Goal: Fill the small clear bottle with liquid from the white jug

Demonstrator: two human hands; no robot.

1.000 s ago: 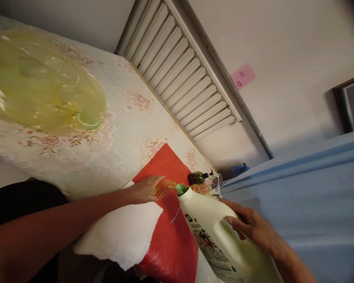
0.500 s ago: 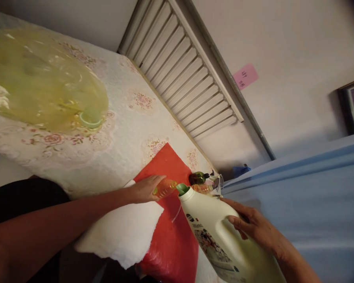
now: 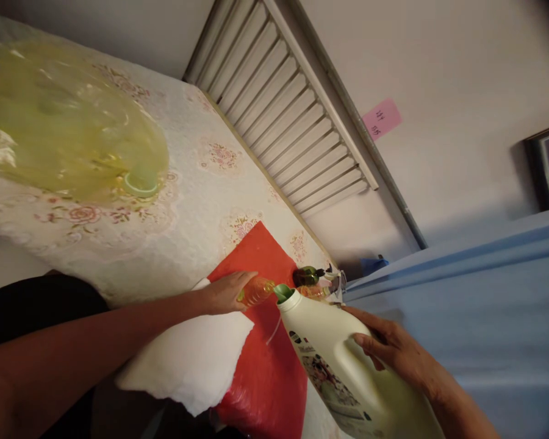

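My left hand [image 3: 226,294] is wrapped around a small clear plastic bottle [image 3: 259,292], whose contents look yellow-orange against the red mat. My right hand [image 3: 384,341] grips the handle of a large pale green detergent jug [image 3: 332,347] with a printed label. The jug is tilted, and its green spout [image 3: 283,294] meets the mouth of the small bottle; whether liquid is flowing I cannot tell. Beneath both lies a red plastic sheet [image 3: 274,360]. A white cloth [image 3: 192,360] is under my left forearm.
A dark green bottle [image 3: 305,276] and another clear bottle [image 3: 318,292] are beyond the jug's neck. A yellow plastic bag [image 3: 64,128] rests on the flowered tablecloth [image 3: 196,201] at left. Behind are a radiator [image 3: 293,122] and a blue curtain [image 3: 476,311].
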